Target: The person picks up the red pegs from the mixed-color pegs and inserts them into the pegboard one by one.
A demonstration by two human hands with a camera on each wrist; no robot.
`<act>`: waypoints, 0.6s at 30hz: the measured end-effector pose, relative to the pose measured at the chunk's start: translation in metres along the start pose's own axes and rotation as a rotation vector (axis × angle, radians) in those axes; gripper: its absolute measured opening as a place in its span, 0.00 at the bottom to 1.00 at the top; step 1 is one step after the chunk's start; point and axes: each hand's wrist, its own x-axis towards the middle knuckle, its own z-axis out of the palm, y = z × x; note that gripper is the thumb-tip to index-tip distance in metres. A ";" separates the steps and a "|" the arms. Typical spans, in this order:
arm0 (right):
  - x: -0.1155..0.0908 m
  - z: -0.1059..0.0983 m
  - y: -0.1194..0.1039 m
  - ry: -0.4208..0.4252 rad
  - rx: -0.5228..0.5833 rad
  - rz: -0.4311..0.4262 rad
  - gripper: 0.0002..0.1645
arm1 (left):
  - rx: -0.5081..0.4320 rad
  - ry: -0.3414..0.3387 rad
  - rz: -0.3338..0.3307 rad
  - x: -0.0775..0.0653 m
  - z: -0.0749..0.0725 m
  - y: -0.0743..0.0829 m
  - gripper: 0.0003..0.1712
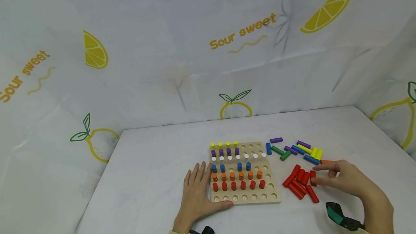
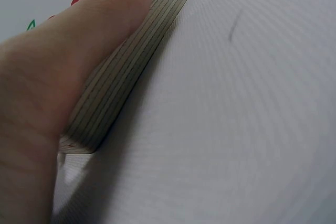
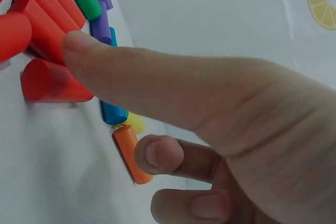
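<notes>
A wooden pegboard (image 1: 247, 198) stands on the table with rows of yellow, purple, white, blue, orange and red pegs (image 1: 243, 185). The blue row has a gap in it, and the row of holes nearest me holds no pegs. My left hand (image 1: 196, 190) rests against the board's left side, fingers extended, thumb along the near edge (image 2: 123, 72). At a loose pile of red pegs (image 1: 297, 183), my right hand (image 1: 347, 178) has thumb and index finger apart around one red peg (image 3: 55, 81) lying on the table. The thumb hides the index finger in the right wrist view.
Behind the red pile lie loose purple, blue, green (image 1: 285, 155), yellow (image 1: 316, 153) and orange pegs (image 3: 130, 153). A white cloth (image 1: 182, 64) with lemon prints rises at the table's back edge. Black straps show at both wrists.
</notes>
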 end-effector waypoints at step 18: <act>0.006 0.004 -0.003 0.003 -0.010 0.035 0.31 | 0.005 -0.015 -0.018 0.000 0.000 0.001 0.74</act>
